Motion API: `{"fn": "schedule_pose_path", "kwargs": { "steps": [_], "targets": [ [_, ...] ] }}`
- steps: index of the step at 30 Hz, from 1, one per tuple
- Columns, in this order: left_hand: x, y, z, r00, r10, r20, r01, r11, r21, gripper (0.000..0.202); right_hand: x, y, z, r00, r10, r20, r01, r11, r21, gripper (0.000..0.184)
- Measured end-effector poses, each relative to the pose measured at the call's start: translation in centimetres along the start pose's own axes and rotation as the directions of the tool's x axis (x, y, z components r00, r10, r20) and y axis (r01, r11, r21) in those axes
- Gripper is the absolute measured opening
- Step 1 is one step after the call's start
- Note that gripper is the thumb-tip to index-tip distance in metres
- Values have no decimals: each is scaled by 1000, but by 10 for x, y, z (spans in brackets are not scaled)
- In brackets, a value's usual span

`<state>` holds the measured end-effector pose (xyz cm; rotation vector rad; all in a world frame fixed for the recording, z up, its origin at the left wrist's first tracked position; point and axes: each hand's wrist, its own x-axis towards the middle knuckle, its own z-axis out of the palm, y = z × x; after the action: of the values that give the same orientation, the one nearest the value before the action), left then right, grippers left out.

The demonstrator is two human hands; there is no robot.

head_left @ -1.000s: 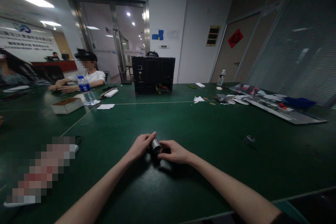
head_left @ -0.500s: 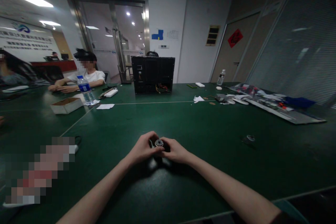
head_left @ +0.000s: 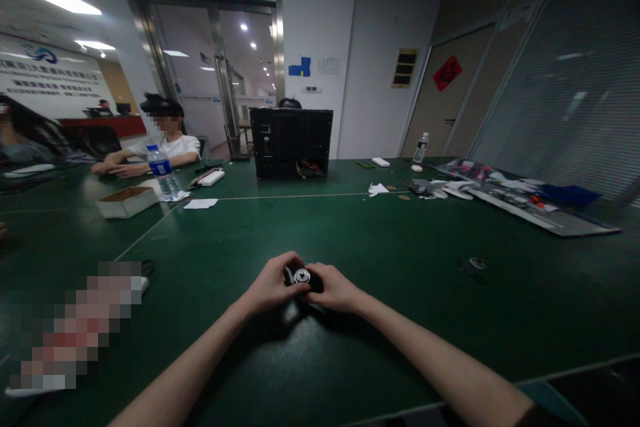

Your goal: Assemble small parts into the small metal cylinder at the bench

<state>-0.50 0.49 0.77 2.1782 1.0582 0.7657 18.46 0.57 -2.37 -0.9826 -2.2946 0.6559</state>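
Silver metal cylinder [head_left: 302,275]: small and short, with its round end face turned toward the camera. The face is a bright ring with a darker centre. A dark body shows below it, mostly hidden by fingers.
Position: low over the green table [head_left: 380,240], near the front edge, between both hands. Whether it touches the table cannot be told.
Left hand [head_left: 271,285]: fingers curled shut around the cylinder's left side.
Right hand [head_left: 334,288]: closed on the cylinder's right side, its fingertips touching those of the left hand.

Containers:
- Cardboard box [head_left: 126,201]: shallow and open-topped, at the far left of the table. The inside is brown; its contents cannot be told.
- Water bottle [head_left: 162,172]: clear plastic with a blue cap and label, standing upright just beside the box. The liquid level cannot be read.
- Black computer case [head_left: 292,143]: upright at mid-table, open side facing the camera. Red and yellow wires show at its lower right.
- Second bottle [head_left: 421,147]: clear and upright, at the far right, near scattered papers [head_left: 500,190].

Small dark round part [head_left: 475,265]: lies alone on the table, well apart to the right of the hands.
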Motion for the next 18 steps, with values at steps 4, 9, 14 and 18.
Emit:
{"fn": "schedule_pose_path", "kwargs": {
  "steps": [4,9,14,18],
  "targets": [
    [0,0,-2,1000,-15,10,15,999,-30,27,0,0,-1,1000,-18,4,18,1000,12,33],
    [1,-2,-4,1000,13,8,-13,996,-89,25,1,2,0,1000,18,-4,-17,996,83,37],
    [1,-3,-3,1000,21,24,-17,990,-143,23,1,3,0,998,63,-17,-61,994,89,39],
    [0,0,-2,999,19,51,-9,982,-187,26,1,3,1,998,64,-28,-61,994,86,41]
  ]
}}
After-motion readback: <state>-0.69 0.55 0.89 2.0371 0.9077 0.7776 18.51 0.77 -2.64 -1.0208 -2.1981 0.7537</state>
